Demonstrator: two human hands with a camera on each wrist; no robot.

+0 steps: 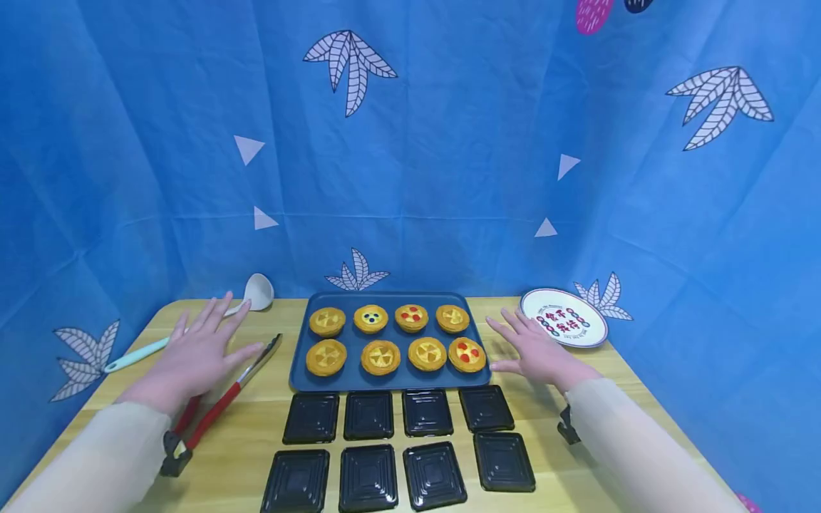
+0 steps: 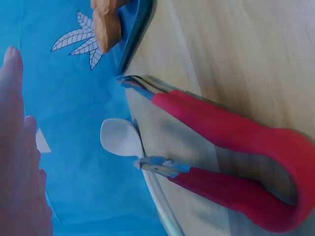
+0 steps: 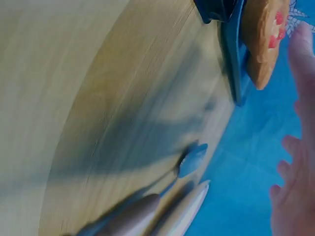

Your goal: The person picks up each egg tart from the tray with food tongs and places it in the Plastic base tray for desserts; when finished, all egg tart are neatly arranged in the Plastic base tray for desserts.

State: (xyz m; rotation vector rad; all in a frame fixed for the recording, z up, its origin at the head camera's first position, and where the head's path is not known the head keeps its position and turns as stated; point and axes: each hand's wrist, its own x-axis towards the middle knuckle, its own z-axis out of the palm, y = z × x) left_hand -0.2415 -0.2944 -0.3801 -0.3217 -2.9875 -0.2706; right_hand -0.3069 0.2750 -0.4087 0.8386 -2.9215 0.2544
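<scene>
My left hand (image 1: pixel 192 356) is held over the left side of the wooden table, fingers spread and straight, holding nothing. Below it lie red-handled tongs (image 2: pixel 211 120) with their arms spread apart, and a white ladle (image 1: pixel 259 292) with a pale green handle. On the right, my right hand (image 1: pixel 545 350) also has its fingers extended and grips nothing. It hovers between a blue baking tray (image 1: pixel 385 383) and a white printed plate (image 1: pixel 596 324). Egg tarts (image 1: pixel 326 357) fill the tray in two rows; some carry red pieces and one has dark berries.
Several square black plastic trays (image 1: pixel 368 477) lie in two rows in front of the baking tray. In the right wrist view a spoon (image 3: pixel 193 160) lies beside the plate. A patterned blue cloth (image 1: pixel 410 178) hangs behind the table and along its sides.
</scene>
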